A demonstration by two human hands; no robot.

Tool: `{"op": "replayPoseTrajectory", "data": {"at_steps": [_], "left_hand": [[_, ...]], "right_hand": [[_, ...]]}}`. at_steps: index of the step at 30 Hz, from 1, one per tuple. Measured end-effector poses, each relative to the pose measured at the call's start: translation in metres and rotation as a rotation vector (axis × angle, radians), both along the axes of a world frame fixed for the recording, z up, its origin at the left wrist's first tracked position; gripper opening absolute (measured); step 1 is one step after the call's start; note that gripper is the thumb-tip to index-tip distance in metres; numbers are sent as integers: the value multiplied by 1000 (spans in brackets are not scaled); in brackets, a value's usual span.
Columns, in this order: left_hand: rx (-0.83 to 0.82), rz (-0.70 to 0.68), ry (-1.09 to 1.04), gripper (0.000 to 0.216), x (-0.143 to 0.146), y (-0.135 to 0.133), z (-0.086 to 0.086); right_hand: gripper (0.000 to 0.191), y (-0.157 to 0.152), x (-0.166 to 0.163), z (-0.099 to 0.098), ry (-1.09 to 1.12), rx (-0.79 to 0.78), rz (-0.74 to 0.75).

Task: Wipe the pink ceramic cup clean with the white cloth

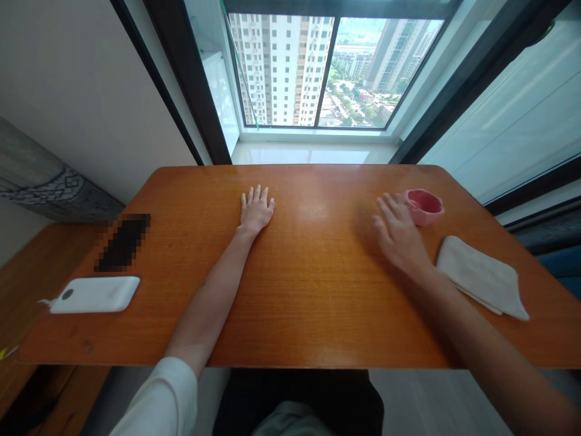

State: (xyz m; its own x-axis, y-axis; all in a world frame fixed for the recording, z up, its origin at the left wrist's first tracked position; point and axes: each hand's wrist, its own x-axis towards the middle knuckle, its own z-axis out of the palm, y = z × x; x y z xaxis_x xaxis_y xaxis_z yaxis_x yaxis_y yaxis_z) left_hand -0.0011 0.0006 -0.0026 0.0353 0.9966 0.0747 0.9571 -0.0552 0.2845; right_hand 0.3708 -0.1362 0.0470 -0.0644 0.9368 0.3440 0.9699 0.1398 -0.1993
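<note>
My left hand [256, 212] lies palm down on the wooden table [295, 290], fingers spread, holding nothing. Further right, my right hand [399, 233] is stretched out above or on the table, its fingers extended and slightly blurred. Just beyond its outer side stands a small pink cup-like bowl [424, 208] with a wavy rim. Whether the hand touches the bowl I cannot tell. A folded light-grey cloth [483, 275] lies on the table to the right of my right wrist.
On the left of the table lie a white flat device [95, 295] with a cable and a dark, pixelated object [122, 242]. A wooden bench [27, 284] stands at the left. Beyond the far edge is a window [295, 72], with a curtain [59, 175] at the left.
</note>
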Motion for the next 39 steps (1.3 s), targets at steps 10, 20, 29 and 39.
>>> {"op": "replayPoseTrajectory", "data": {"at_steps": [10,20,29,39], "left_hand": [[5,5,18,71,-1,2,-3],[-10,-3,21,72,0,-1,3],[-5,-6,15,72,-1,1,1],[1,-4,25,70,0,0,0]], "right_hand": [[74,93,-101,-44,-54,-288,80],[73,88,-98,-40,-39,-272,84],[72,88,-97,-41,-28,-260,89],[71,89,-95,-46,-21,-234,94]]}}
